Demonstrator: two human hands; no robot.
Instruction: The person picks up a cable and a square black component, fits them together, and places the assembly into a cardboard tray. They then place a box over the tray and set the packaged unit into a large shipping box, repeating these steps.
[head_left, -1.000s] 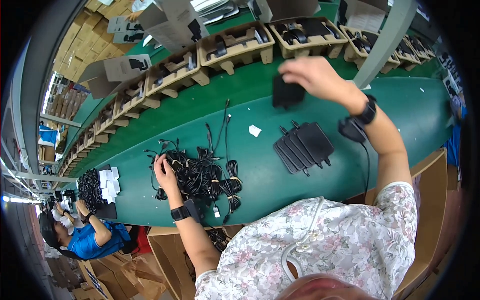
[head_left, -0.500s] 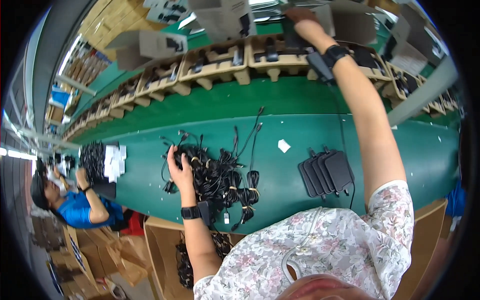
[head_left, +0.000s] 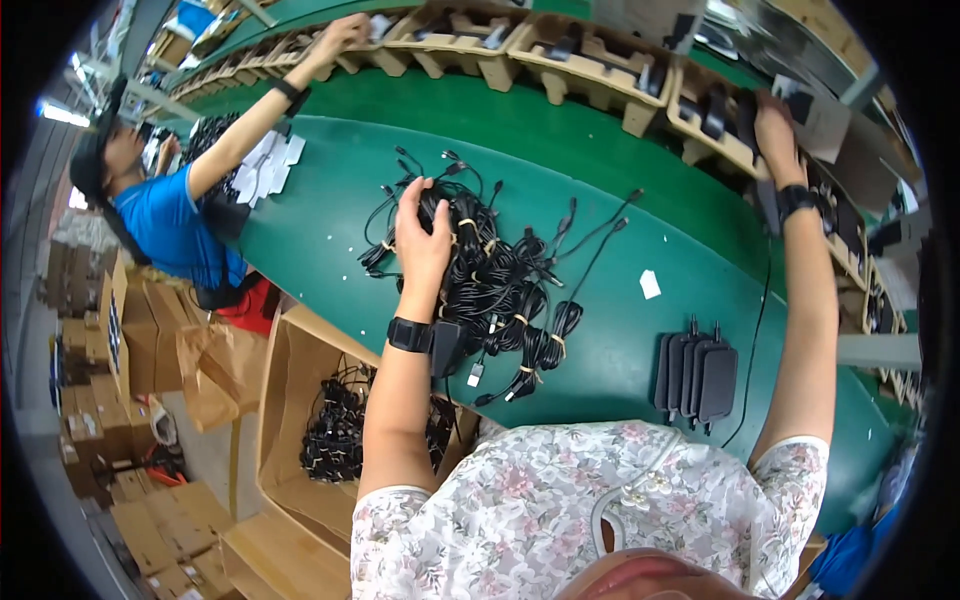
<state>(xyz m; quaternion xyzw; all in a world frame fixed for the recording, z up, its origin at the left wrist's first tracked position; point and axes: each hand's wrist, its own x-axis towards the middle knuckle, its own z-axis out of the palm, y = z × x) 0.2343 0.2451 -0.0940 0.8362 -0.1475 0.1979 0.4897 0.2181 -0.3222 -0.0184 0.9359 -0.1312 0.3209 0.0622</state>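
Note:
My left hand [head_left: 423,240] lies at the left side of a heap of black cables [head_left: 485,265] tied in coils. Its thumb and fingers are apart, with cable showing in the gap. At the far right, my right hand [head_left: 776,140] reaches over a moulded brown tray [head_left: 695,125]. Its fingers close against a dark flat thing [head_left: 746,118] that I cannot make out clearly. A small black box hangs by each wristband, the right one [head_left: 766,207] trailing a cord. Several black power adapters [head_left: 697,375] stand side by side on the green bench, nearer my body.
A row of moulded trays [head_left: 590,75] with black parts runs along the far side. A co-worker in blue [head_left: 165,220] stands at the left beside white papers [head_left: 268,165]. Below the bench edge, an open carton [head_left: 285,400] holds more cables. A white scrap [head_left: 650,284] lies mid-bench.
The view has turned, so the bench appears tilted. My right hand remains at the trays, and my left hand stays at the cable heap. The co-worker's arm has stretched out to the trays.

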